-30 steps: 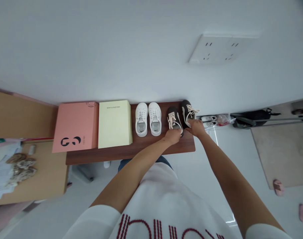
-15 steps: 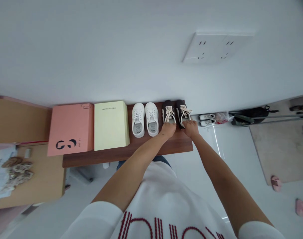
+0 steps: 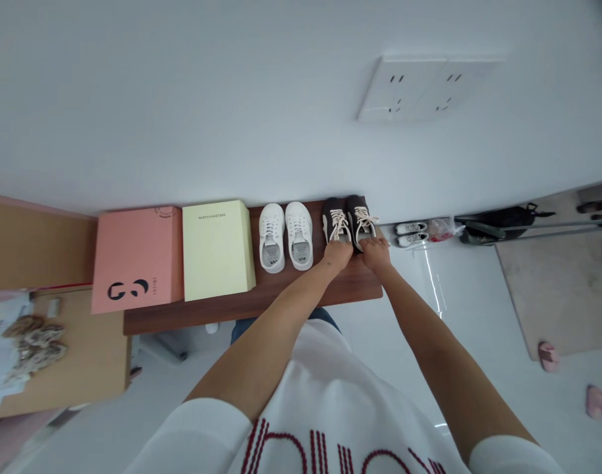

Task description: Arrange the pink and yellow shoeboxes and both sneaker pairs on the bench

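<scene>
Two dark brown sneakers with cream laces stand side by side at the right end of a brown wooden shelf (image 3: 281,289), toes toward the wall. My left hand (image 3: 338,251) is closed on the heel of the left dark sneaker (image 3: 334,216). My right hand (image 3: 375,253) grips the heel of the right dark sneaker (image 3: 359,214). The fingertips of both hands are partly hidden at the shoe openings. To the left sit a white sneaker (image 3: 272,230) and its mate, another white sneaker (image 3: 298,230), side by side and untouched.
A pale yellow shoebox (image 3: 217,253) and a pink shoebox (image 3: 137,257) lie on the shelf's left part. Cardboard boxes (image 3: 93,355) stand beyond them. A socket panel (image 3: 424,89) is on the wall. White shoes (image 3: 412,235), a bag and pink slippers (image 3: 548,355) are on the floor at right.
Both hands have moved the dark sneakers slightly; the right one now stands closer to the left one, with a narrower gap between them. The view has shifted a little.
</scene>
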Demonstrator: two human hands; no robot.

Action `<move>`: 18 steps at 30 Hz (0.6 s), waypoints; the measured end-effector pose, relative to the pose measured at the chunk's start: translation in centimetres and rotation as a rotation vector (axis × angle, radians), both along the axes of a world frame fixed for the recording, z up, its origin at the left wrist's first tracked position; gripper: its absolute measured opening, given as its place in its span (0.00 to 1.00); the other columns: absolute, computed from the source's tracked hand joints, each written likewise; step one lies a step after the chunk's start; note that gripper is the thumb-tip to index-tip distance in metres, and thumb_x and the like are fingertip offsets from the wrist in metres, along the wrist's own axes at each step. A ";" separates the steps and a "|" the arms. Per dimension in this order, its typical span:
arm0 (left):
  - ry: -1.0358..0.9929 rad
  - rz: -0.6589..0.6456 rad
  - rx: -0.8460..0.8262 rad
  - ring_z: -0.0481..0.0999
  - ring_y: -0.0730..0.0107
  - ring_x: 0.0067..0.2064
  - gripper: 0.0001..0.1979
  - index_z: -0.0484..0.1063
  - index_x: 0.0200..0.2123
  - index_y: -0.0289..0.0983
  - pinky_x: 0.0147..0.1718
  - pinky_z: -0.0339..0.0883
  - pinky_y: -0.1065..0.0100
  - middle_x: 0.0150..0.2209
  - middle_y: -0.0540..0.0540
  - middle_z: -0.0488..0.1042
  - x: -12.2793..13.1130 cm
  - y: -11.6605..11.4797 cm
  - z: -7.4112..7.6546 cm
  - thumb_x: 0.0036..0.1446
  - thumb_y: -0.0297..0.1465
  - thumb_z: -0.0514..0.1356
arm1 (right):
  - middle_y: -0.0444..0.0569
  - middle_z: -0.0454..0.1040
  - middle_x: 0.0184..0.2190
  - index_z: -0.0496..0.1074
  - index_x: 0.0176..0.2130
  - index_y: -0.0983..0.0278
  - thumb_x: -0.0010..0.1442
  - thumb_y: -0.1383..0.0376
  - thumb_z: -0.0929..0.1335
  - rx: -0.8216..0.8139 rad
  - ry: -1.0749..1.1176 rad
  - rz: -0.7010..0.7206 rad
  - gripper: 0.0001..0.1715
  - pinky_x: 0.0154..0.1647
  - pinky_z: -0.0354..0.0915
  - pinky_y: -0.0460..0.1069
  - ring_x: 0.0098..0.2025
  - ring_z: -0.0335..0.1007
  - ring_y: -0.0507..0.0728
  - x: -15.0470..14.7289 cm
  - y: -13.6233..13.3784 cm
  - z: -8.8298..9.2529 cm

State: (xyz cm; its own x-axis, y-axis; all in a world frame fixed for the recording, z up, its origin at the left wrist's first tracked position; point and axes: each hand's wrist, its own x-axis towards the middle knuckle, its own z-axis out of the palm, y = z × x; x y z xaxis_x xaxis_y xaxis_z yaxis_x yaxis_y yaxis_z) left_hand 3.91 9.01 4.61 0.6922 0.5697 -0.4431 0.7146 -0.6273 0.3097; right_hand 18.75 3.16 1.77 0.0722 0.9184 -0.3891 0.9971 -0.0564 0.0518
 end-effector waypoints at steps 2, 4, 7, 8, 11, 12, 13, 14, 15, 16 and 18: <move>-0.002 -0.003 0.002 0.80 0.52 0.51 0.13 0.74 0.51 0.26 0.54 0.69 0.54 0.43 0.28 0.79 0.0 0.0 0.1 0.65 0.23 0.57 | 0.58 0.78 0.48 0.74 0.46 0.65 0.61 0.64 0.72 -0.001 -0.004 -0.009 0.13 0.54 0.54 0.57 0.52 0.70 0.65 0.0 -0.1 -0.1; -0.003 -0.005 0.008 0.80 0.51 0.51 0.12 0.74 0.50 0.26 0.54 0.69 0.53 0.42 0.28 0.79 -0.2 0.0 0.2 0.66 0.22 0.56 | 0.58 0.79 0.48 0.75 0.46 0.65 0.61 0.64 0.72 -0.005 -0.010 -0.017 0.12 0.55 0.54 0.57 0.52 0.70 0.65 -0.1 -0.3 -0.1; -0.007 -0.009 0.016 0.81 0.51 0.51 0.13 0.74 0.49 0.25 0.53 0.70 0.53 0.42 0.29 0.80 -0.7 -0.3 0.3 0.66 0.21 0.53 | 0.57 0.79 0.49 0.75 0.46 0.64 0.62 0.65 0.71 -0.004 -0.009 -0.029 0.12 0.57 0.52 0.58 0.53 0.69 0.65 -0.2 -0.8 -0.2; -0.012 -0.013 0.018 0.80 0.51 0.51 0.13 0.74 0.50 0.26 0.53 0.70 0.53 0.42 0.29 0.79 -0.9 -0.4 0.4 0.66 0.21 0.53 | 0.57 0.78 0.49 0.75 0.46 0.64 0.62 0.65 0.70 0.001 -0.005 -0.037 0.11 0.57 0.52 0.58 0.53 0.69 0.65 -0.3 -1.0 -0.2; -0.049 -0.030 0.026 0.79 0.51 0.52 0.13 0.73 0.51 0.27 0.53 0.69 0.54 0.46 0.29 0.79 -1.6 -0.6 0.5 0.67 0.23 0.53 | 0.58 0.78 0.49 0.76 0.46 0.64 0.64 0.62 0.68 0.048 0.020 -0.068 0.12 0.58 0.50 0.59 0.53 0.68 0.66 -0.5 -1.5 -0.1; -0.067 -0.034 0.029 0.78 0.50 0.53 0.13 0.72 0.51 0.27 0.53 0.69 0.54 0.47 0.29 0.78 -1.8 -0.7 0.6 0.67 0.24 0.53 | 0.59 0.78 0.49 0.77 0.46 0.64 0.65 0.61 0.67 0.074 0.030 -0.078 0.13 0.58 0.50 0.59 0.52 0.68 0.66 -0.6 -1.6 0.0; -0.086 -0.033 0.029 0.78 0.50 0.54 0.13 0.72 0.51 0.28 0.53 0.69 0.54 0.48 0.29 0.78 -2.1 -0.8 0.6 0.67 0.25 0.53 | 0.59 0.78 0.49 0.77 0.46 0.64 0.65 0.61 0.66 0.104 0.041 -0.088 0.14 0.57 0.50 0.59 0.52 0.68 0.66 -0.6 -1.8 0.2; -0.101 -0.027 0.027 0.78 0.50 0.54 0.14 0.71 0.52 0.28 0.53 0.69 0.54 0.48 0.30 0.78 -2.4 -0.8 0.7 0.67 0.25 0.53 | 0.59 0.78 0.49 0.77 0.46 0.64 0.66 0.61 0.65 0.135 0.051 -0.097 0.15 0.57 0.50 0.59 0.51 0.68 0.66 -0.7 -1.9 0.4; -0.111 -0.015 0.021 0.77 0.51 0.54 0.14 0.70 0.53 0.29 0.52 0.69 0.55 0.48 0.31 0.78 -2.8 -0.9 0.8 0.67 0.25 0.53 | 0.59 0.78 0.48 0.77 0.47 0.64 0.66 0.61 0.65 0.165 0.060 -0.106 0.15 0.57 0.50 0.59 0.51 0.68 0.66 -0.9 -2.1 0.5; -0.118 0.003 0.015 0.77 0.52 0.54 0.15 0.70 0.54 0.30 0.52 0.69 0.56 0.48 0.32 0.78 -3.2 -0.9 0.8 0.67 0.25 0.52 | 0.59 0.78 0.48 0.77 0.47 0.64 0.66 0.61 0.64 0.192 0.068 -0.112 0.15 0.57 0.50 0.59 0.51 0.68 0.66 -1.1 -2.2 0.7; -0.127 0.048 0.002 0.78 0.52 0.54 0.15 0.69 0.55 0.32 0.53 0.68 0.57 0.47 0.33 0.79 -4.1 -0.8 1.0 0.66 0.25 0.53 | 0.59 0.78 0.47 0.77 0.48 0.64 0.66 0.62 0.64 0.234 0.085 -0.116 0.16 0.56 0.50 0.58 0.50 0.67 0.66 -1.6 -2.5 1.1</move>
State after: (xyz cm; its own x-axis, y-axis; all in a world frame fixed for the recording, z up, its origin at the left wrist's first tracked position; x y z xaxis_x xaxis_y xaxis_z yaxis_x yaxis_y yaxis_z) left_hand -0.21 8.21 5.61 0.7143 0.6045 -0.3526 0.6991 -0.5938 0.3982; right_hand 17.11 0.63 2.86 0.1587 0.9714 -0.1768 0.9834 -0.1714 -0.0593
